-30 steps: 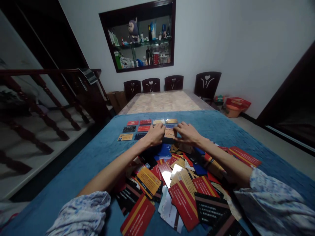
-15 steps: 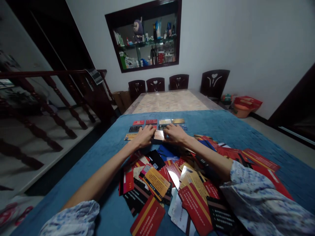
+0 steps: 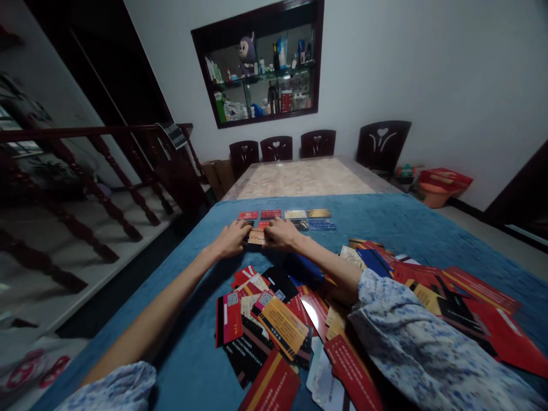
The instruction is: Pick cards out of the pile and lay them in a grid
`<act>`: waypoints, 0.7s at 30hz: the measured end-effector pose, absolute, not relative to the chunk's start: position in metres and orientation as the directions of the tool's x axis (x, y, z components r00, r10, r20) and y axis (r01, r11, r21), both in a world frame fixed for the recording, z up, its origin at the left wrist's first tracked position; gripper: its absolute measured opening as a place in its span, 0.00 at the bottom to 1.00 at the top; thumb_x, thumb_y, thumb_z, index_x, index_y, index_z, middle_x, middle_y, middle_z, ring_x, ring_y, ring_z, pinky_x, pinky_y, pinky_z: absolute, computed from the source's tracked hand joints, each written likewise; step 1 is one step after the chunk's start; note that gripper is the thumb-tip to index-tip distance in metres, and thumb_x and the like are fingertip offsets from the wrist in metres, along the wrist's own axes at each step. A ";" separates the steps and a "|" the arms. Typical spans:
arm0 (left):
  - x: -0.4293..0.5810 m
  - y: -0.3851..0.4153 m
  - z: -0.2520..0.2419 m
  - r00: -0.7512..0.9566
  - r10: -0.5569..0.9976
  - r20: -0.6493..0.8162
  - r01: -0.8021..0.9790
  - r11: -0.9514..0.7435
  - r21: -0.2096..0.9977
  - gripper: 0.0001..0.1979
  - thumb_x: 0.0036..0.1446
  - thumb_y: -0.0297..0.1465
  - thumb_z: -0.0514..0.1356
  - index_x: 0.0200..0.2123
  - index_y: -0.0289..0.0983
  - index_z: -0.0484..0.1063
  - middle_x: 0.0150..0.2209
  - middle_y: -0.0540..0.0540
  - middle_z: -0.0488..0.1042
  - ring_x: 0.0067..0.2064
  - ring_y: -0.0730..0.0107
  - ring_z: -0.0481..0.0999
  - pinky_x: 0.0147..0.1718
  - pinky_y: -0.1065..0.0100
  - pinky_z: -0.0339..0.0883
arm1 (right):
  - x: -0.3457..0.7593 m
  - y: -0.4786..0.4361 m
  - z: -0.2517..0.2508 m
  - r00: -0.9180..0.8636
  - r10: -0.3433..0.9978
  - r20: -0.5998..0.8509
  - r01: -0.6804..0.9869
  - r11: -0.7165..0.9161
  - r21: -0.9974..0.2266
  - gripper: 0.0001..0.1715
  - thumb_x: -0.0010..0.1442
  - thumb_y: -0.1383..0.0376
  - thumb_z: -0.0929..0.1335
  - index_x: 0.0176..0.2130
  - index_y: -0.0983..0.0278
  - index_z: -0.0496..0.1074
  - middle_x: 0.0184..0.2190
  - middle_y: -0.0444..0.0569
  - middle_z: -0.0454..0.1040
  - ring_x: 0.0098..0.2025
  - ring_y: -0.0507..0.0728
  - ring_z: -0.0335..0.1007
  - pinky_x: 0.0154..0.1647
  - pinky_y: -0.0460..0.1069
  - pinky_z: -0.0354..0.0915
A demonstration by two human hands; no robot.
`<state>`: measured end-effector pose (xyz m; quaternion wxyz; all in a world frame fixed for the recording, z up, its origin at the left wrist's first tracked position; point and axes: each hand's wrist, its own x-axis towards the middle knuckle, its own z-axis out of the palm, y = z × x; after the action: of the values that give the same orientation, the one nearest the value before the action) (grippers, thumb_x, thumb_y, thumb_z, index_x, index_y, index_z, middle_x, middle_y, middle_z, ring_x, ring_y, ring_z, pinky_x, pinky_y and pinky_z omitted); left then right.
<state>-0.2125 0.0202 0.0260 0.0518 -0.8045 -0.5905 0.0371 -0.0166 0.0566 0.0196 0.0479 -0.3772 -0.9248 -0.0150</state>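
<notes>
My left hand (image 3: 232, 238) and my right hand (image 3: 282, 233) close around opposite ends of a pale orange plastic card (image 3: 256, 236) with "VIP" printed on it. The card is tilted up toward me, just in front of the laid-out cards. In the far row lie a red card (image 3: 248, 215), another red card (image 3: 271, 214), a pale card (image 3: 295, 214) and a gold card (image 3: 319, 213). Nearer, a blue card (image 3: 322, 225) and a dark card (image 3: 302, 225) show beside my right hand; my hands partly cover others. Whether the held card touches the cloth is unclear.
A loose heap of overlapping cards (image 3: 285, 326) spreads under and beside my right forearm. Everything lies on a blue cloth (image 3: 184, 297) over the table. Chairs (image 3: 276, 148) stand at the far end, and a wooden railing (image 3: 98, 130) runs along the left.
Both hands have moved left with the card, whose print now shows instead of glare. The blue card has come into fuller view, while a gold card at the left is now covered.
</notes>
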 end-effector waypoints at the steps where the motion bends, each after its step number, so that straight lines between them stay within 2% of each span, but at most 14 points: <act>1: -0.217 0.021 0.025 0.297 0.955 0.000 0.947 -0.294 -0.127 0.26 0.53 0.23 0.56 0.56 0.41 0.63 0.57 0.40 0.65 0.55 0.53 0.64 0.48 0.55 0.65 | -0.021 0.057 0.019 -0.709 0.698 0.100 0.700 0.714 -0.015 0.22 0.60 0.51 0.69 0.47 0.63 0.76 0.52 0.59 0.72 0.57 0.66 0.61 0.52 0.59 0.62; 8: -0.241 0.025 0.019 0.250 0.968 -0.029 0.963 -0.252 -0.091 0.27 0.49 0.21 0.56 0.54 0.40 0.65 0.56 0.40 0.65 0.53 0.54 0.66 0.48 0.57 0.65 | -0.046 0.059 0.017 -0.709 0.700 0.086 0.700 0.713 -0.040 0.22 0.61 0.51 0.68 0.48 0.63 0.75 0.55 0.59 0.70 0.57 0.66 0.60 0.52 0.59 0.63; 21: -0.274 0.035 0.003 0.240 0.970 -0.050 0.970 -0.241 -0.029 0.25 0.47 0.20 0.55 0.51 0.38 0.67 0.54 0.40 0.66 0.54 0.57 0.67 0.54 0.60 0.63 | -0.076 0.065 0.004 -0.702 0.709 0.065 0.704 0.705 -0.087 0.23 0.60 0.50 0.68 0.48 0.61 0.76 0.56 0.58 0.70 0.58 0.66 0.60 0.53 0.59 0.63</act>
<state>-0.2738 0.0352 0.0030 -0.0041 -0.7873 -0.6159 0.0288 -0.0761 0.0648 0.0037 0.0465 -0.3830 -0.9222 0.0278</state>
